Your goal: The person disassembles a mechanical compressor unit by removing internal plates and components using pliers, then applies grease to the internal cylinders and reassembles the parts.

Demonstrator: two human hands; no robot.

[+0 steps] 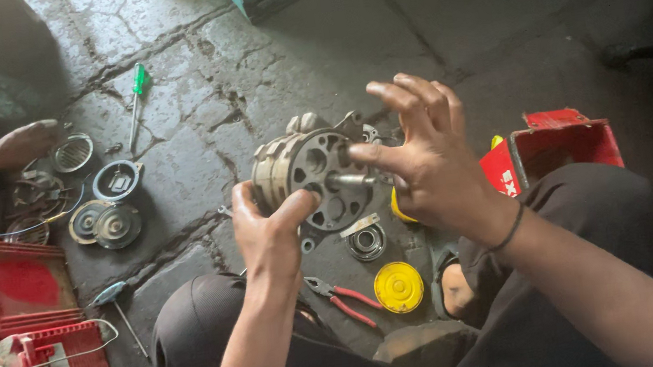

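My left hand point(267, 230) grips the near rim of a grey metal machine housing point(304, 170), a round ribbed body with holes in its face and a short shaft point(351, 179) sticking out of the middle. My right hand point(423, 159) is at that shaft, thumb and forefinger pinched on its tip, the other fingers spread above. The housing is held up above the cracked concrete floor, between my knees.
On the floor below lie a bearing ring point(367, 241), a yellow cap point(398, 287) and red-handled pliers point(342, 296). A red open box point(558, 145) is on the right. Round metal parts point(111, 222), a green screwdriver point(136, 95) and red crates point(3, 289) lie left, near another person's hand point(23, 143).
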